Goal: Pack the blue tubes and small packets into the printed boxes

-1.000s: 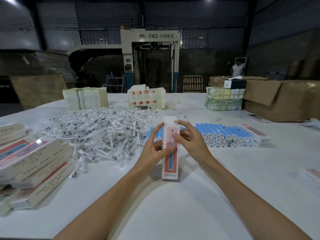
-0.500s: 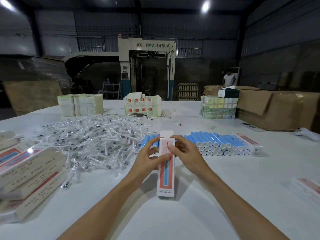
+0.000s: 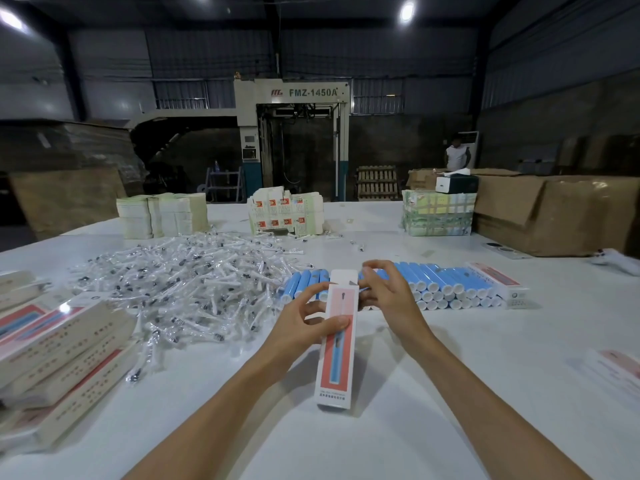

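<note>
My left hand [image 3: 304,323] grips a long printed box [image 3: 337,362], red and white with a blue picture, its thumb across the front. The box's top flap [image 3: 343,276] stands open at the far end. My right hand [image 3: 388,292] is at the box's upper right edge, fingers curled by the flap; what it pinches I cannot tell. Behind the hands lies a stacked row of blue tubes [image 3: 440,284] with white ends. A big heap of small clear packets [image 3: 180,282] covers the table to the left.
Filled printed boxes [image 3: 59,355] are piled at the left edge; one more [image 3: 498,282] lies beside the tubes and another [image 3: 613,372] at the right. Flat box stacks [image 3: 287,211], paper bundles [image 3: 162,214], a wrapped bundle [image 3: 436,213] and cardboard cartons [image 3: 554,216] line the far side.
The box has been pulled a little nearer and its far end tipped up. My right hand has shifted from the box's front to its upper right edge by the flap.
</note>
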Available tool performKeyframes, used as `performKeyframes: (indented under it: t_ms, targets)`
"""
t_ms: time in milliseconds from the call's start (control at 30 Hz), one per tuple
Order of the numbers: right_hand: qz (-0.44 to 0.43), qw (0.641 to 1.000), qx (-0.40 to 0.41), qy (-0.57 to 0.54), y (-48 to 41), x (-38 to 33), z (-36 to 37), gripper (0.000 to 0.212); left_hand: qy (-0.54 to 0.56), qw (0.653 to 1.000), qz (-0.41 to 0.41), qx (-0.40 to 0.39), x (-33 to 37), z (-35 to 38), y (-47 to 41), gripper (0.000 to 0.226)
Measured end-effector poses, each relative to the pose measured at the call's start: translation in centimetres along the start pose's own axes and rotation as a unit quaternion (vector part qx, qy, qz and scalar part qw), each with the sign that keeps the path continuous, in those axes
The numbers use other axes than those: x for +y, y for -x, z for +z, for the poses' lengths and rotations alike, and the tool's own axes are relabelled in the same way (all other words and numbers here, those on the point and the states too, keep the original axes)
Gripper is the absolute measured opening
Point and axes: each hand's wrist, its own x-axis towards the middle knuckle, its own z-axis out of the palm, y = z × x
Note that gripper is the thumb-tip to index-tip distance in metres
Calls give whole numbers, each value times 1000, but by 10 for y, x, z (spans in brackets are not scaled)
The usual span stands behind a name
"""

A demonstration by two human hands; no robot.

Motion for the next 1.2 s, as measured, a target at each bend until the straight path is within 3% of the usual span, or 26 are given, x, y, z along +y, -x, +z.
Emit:
performKeyframes:
  t_ms: [167,567,867,1000,1200]
  targets:
    - [-17,997,-43,59,-1,0,-9,13,-7,1000,-10,-12,0,2,0,73]
    - [-121,972,-54,194,0,1,-14,11,-37,999,-19,-24,-4,-1,0,67]
    - [-86,988,-51,121,-2,-4,-19,8,-46,998,-4,-45,0,-1,3,58]
    - [-73,987,-81,117,0,-3,-16,15,-52,998,3,-36,-1,-1,4,66]
    - [13,996,-80,-22,4,-16,-4,26,-39,999,15,-30,2,0,3,81]
